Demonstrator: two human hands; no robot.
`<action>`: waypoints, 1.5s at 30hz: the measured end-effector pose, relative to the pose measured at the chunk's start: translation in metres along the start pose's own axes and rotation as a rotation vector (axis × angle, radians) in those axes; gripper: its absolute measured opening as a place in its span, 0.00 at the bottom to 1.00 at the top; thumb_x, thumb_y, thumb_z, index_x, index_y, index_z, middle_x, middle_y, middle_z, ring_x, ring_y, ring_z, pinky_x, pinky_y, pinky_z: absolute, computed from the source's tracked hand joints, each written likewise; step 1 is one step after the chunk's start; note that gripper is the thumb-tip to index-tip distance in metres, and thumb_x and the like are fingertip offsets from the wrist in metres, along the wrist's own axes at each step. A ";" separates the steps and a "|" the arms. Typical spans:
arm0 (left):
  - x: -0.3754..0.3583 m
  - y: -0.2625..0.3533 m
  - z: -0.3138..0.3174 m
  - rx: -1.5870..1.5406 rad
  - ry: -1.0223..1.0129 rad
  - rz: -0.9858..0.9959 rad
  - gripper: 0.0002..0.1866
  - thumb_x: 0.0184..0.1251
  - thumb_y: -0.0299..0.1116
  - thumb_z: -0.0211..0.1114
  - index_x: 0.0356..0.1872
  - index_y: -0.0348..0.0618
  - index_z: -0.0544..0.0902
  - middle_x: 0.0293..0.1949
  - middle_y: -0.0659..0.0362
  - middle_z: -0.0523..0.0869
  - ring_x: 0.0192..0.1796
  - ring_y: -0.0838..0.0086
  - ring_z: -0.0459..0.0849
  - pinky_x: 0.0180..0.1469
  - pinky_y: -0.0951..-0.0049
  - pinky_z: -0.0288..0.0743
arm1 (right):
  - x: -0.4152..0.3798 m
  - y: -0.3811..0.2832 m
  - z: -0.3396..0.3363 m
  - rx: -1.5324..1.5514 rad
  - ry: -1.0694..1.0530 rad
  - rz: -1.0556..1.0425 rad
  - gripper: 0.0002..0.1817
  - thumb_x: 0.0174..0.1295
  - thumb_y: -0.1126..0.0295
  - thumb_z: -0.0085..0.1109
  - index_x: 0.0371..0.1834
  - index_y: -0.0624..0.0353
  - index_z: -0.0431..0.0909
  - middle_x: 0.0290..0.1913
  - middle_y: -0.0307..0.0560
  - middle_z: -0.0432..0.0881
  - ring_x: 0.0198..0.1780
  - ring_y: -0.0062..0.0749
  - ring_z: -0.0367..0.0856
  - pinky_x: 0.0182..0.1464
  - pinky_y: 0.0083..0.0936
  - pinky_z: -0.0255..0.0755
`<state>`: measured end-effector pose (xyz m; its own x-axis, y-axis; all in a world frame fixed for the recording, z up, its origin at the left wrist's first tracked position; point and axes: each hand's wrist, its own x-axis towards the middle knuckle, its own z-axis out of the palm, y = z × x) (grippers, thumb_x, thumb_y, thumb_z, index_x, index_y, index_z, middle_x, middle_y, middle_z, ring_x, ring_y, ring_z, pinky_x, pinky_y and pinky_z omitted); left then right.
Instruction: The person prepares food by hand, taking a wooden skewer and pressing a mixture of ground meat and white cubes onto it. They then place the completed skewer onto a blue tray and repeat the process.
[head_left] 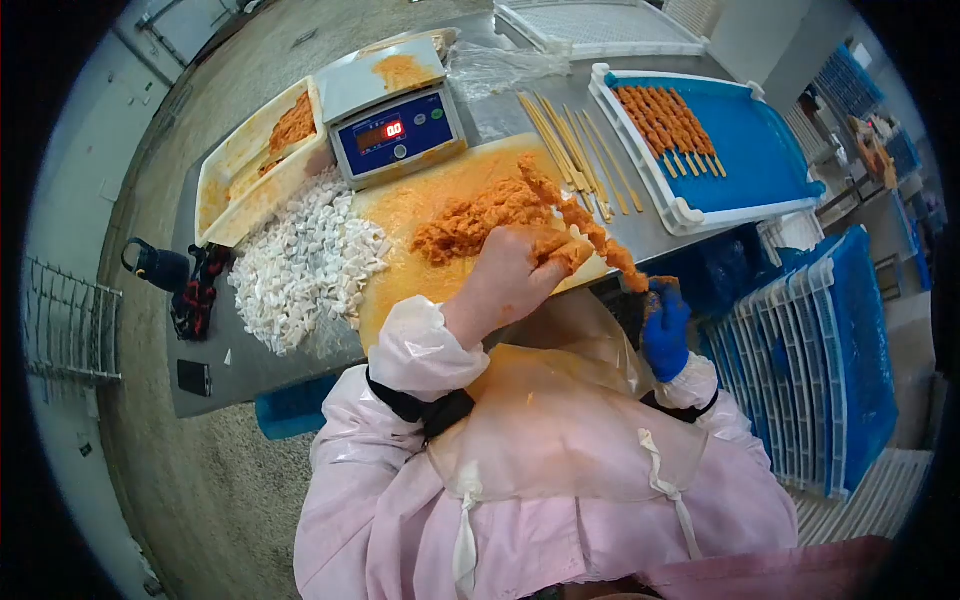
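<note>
My right hand [665,332], in a blue glove, is closed around the lower end of a meat skewer [597,232]. Orange marinated meat covers the skewer, which slants up and left over the board; its stick is hidden. My left hand [512,272] is bare, its fingers curled together and smeared orange against the side of that skewer. What those fingers hold, if anything, is hidden. Just beyond the left hand lies a heap of marinated meat [465,225] on an orange-stained cutting board [385,207]. Several bare wooden sticks [565,150] lie past the board.
A scale [398,135] reading 0.0 stands behind the board. White chopped pieces [305,260] are heaped at left, near a tub of meat [225,200]. A blue-lined tray [755,130] holds several finished skewers [670,125]. Stacked trays [790,370] stand at right. A phone [194,378] lies at the table's left edge.
</note>
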<state>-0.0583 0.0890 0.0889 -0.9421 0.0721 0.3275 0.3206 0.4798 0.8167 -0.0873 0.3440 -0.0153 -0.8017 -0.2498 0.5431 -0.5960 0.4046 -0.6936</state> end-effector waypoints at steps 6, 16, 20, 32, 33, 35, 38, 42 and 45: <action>-0.013 0.008 -0.040 0.495 0.337 0.408 0.19 0.48 0.26 0.73 0.46 0.42 0.84 0.45 0.52 0.85 0.48 0.56 0.84 0.50 0.63 0.77 | 0.005 -0.006 -0.017 -0.199 -0.027 -0.073 0.11 0.60 0.76 0.51 0.44 0.65 0.78 0.39 0.58 0.81 0.39 0.55 0.79 0.42 0.44 0.71; 0.017 -0.001 -0.088 0.679 0.095 0.314 0.26 0.46 0.31 0.74 0.51 0.42 0.80 0.48 0.50 0.84 0.52 0.55 0.81 0.53 0.62 0.76 | 0.019 -0.018 -0.037 -0.255 -0.104 -0.243 0.14 0.54 0.76 0.54 0.46 0.64 0.77 0.38 0.57 0.79 0.36 0.55 0.77 0.39 0.43 0.70; 0.017 -0.005 -0.085 0.681 0.032 0.331 0.20 0.49 0.29 0.69 0.46 0.40 0.81 0.39 0.48 0.84 0.43 0.53 0.83 0.44 0.60 0.77 | 0.016 -0.009 -0.037 -0.241 -0.131 -0.255 0.15 0.54 0.76 0.56 0.46 0.62 0.77 0.39 0.56 0.79 0.39 0.55 0.76 0.42 0.44 0.69; 0.015 -0.001 -0.078 0.677 -0.069 0.446 0.20 0.48 0.25 0.68 0.46 0.44 0.83 0.53 0.50 0.81 0.55 0.53 0.80 0.54 0.60 0.75 | 0.011 -0.005 -0.034 -0.325 -0.125 -0.282 0.15 0.55 0.75 0.58 0.48 0.60 0.78 0.40 0.53 0.78 0.42 0.52 0.75 0.46 0.47 0.67; 0.015 0.003 -0.075 0.647 -0.059 0.418 0.20 0.47 0.26 0.69 0.47 0.45 0.83 0.55 0.51 0.80 0.56 0.53 0.79 0.55 0.59 0.74 | 0.012 -0.004 -0.034 -0.336 -0.138 -0.277 0.16 0.55 0.75 0.58 0.48 0.60 0.78 0.40 0.53 0.78 0.41 0.52 0.75 0.45 0.47 0.67; 0.016 0.006 -0.072 0.615 -0.050 0.388 0.20 0.47 0.28 0.71 0.47 0.46 0.83 0.57 0.51 0.78 0.58 0.53 0.78 0.57 0.59 0.73 | 0.015 -0.007 -0.034 -0.320 -0.133 -0.288 0.16 0.54 0.75 0.58 0.48 0.60 0.78 0.40 0.53 0.78 0.41 0.52 0.75 0.44 0.46 0.67; 0.018 0.006 -0.069 0.656 -0.060 0.404 0.20 0.47 0.29 0.72 0.46 0.47 0.83 0.55 0.53 0.80 0.59 0.54 0.77 0.59 0.59 0.72 | 0.018 -0.011 -0.034 -0.284 -0.119 -0.313 0.15 0.54 0.75 0.58 0.47 0.60 0.78 0.39 0.53 0.78 0.40 0.52 0.76 0.42 0.45 0.68; 0.020 -0.003 -0.066 0.726 -0.143 0.497 0.18 0.50 0.30 0.69 0.46 0.48 0.83 0.52 0.55 0.82 0.58 0.56 0.77 0.58 0.60 0.73 | 0.016 -0.011 -0.035 -0.171 -0.171 -0.194 0.14 0.53 0.76 0.58 0.45 0.61 0.78 0.39 0.53 0.79 0.40 0.53 0.77 0.42 0.44 0.69; 0.019 -0.007 -0.062 0.726 -0.157 0.494 0.19 0.49 0.29 0.71 0.46 0.47 0.83 0.52 0.56 0.82 0.59 0.55 0.76 0.60 0.58 0.71 | 0.014 -0.011 -0.034 -0.206 -0.169 -0.189 0.14 0.53 0.77 0.58 0.44 0.61 0.79 0.38 0.54 0.79 0.39 0.53 0.77 0.42 0.44 0.70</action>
<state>-0.0720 0.0329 0.1191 -0.7326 0.5108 0.4498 0.6025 0.7942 0.0795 -0.0901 0.3657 0.0162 -0.6845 -0.4730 0.5548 -0.7268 0.5027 -0.4680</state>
